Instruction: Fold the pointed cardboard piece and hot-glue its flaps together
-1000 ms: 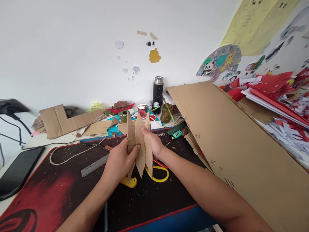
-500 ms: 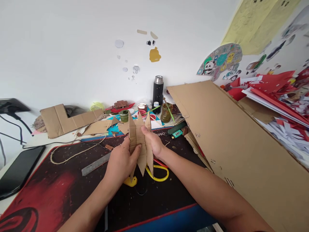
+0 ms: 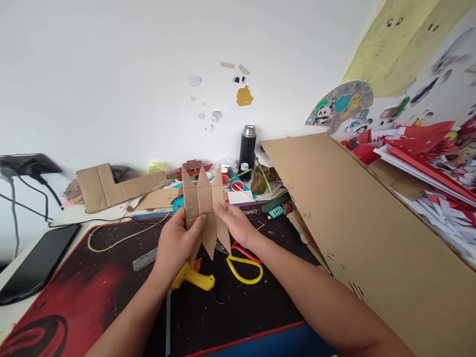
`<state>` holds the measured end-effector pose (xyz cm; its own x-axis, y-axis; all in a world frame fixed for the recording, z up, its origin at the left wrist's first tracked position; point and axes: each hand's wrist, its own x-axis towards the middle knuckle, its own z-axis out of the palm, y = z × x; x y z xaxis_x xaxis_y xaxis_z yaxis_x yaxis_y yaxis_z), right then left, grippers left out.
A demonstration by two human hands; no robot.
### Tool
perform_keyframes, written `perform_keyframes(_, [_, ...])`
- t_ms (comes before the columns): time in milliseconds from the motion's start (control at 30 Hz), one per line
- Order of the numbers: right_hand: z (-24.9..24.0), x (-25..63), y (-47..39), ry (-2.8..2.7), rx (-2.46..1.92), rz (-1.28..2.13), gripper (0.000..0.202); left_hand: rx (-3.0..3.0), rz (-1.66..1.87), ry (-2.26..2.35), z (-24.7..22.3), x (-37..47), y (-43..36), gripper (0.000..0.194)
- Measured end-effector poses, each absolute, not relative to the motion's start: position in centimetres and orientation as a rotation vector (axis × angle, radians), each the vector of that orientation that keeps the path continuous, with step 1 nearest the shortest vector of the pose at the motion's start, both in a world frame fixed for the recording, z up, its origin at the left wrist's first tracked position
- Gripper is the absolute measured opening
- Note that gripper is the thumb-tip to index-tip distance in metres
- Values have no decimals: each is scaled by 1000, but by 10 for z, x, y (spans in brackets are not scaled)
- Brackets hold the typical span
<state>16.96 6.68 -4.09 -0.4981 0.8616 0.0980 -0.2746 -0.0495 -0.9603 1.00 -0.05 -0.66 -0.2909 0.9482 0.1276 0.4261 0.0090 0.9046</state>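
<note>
A creased piece of cardboard (image 3: 203,201) with pointed tips at top and bottom is held up between my two hands over the dark mat. My left hand (image 3: 181,240) grips its left edge, thumb lying across the front face. On the right edge, my right hand (image 3: 236,223) pinches it with the thumb in front; the fingers behind are hidden. Below the cardboard lie a yellow-handled glue gun (image 3: 197,278), partly covered by my left hand, and scissors with yellow and red handles (image 3: 245,270). A metal ruler (image 3: 145,259) is left of my left hand.
A large cardboard sheet (image 3: 357,213) leans along the right side. At the back stand a black thermos (image 3: 248,146), a jar with brushes (image 3: 259,179) and paint pots. Cardboard scraps (image 3: 111,191) and twine (image 3: 111,246) lie left, with a black phone (image 3: 39,263) at the edge.
The cardboard has turned and opened flatter, so its front face shows more broadly. Both hands have shifted slightly left, uncovering more of the glue gun. The camera view has tilted a little.
</note>
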Motion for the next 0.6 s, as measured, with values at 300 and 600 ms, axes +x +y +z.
perform_keyframes(300, [-56, 167, 76, -1617, -885, 1456, 34, 1393, 1185, 1851, -5, -9, 5, 54])
perform_keyframes(600, [-56, 167, 71, -1669, -865, 1463, 22, 1191, 1203, 1642, -8, -10, 7, 61])
